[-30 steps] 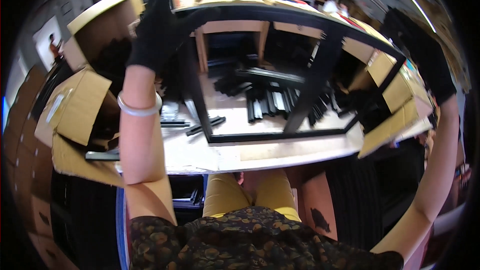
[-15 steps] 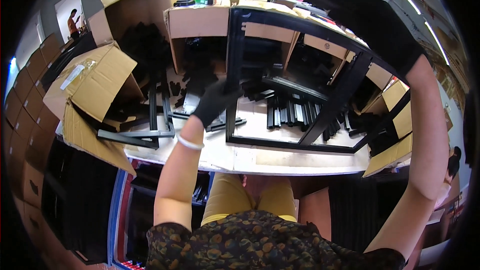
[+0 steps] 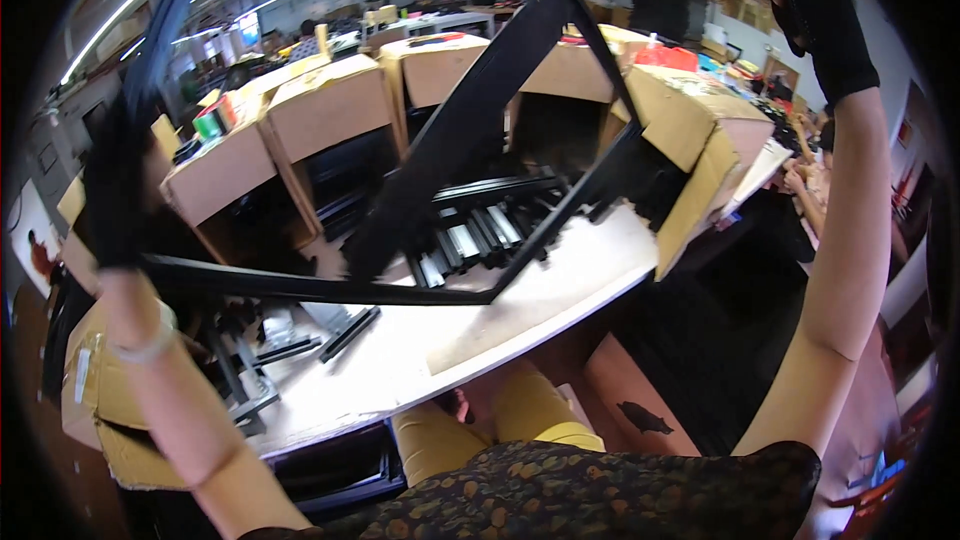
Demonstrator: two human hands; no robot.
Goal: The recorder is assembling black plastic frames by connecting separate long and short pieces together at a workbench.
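A large black rectangular frame (image 3: 600,55) with a wide crossbar (image 3: 460,100) is held up and tilted above the worktable. At the far left, my left hand (image 3: 118,195), in a black glove and blurred, is closed round the frame's left side. My right hand (image 3: 815,20), also black-gloved, is raised at the upper right, apart from the frame. Its fingers stretch toward the top edge, with nothing visible in them. Below the frame, several short black and silver profile pieces (image 3: 465,240) lie on the white worktable (image 3: 540,310).
Open cardboard boxes (image 3: 330,105) stand along the table's back, some with dark parts inside. An angled black frame piece (image 3: 240,380) lies at the table's left. A cardboard flap (image 3: 695,195) rises at the right end. Another person (image 3: 810,180) sits beyond it.
The frame has risen off the table and tilted, with my left hand moving left and up on it. My right hand has moved right, away from the frame. The view has turned right.
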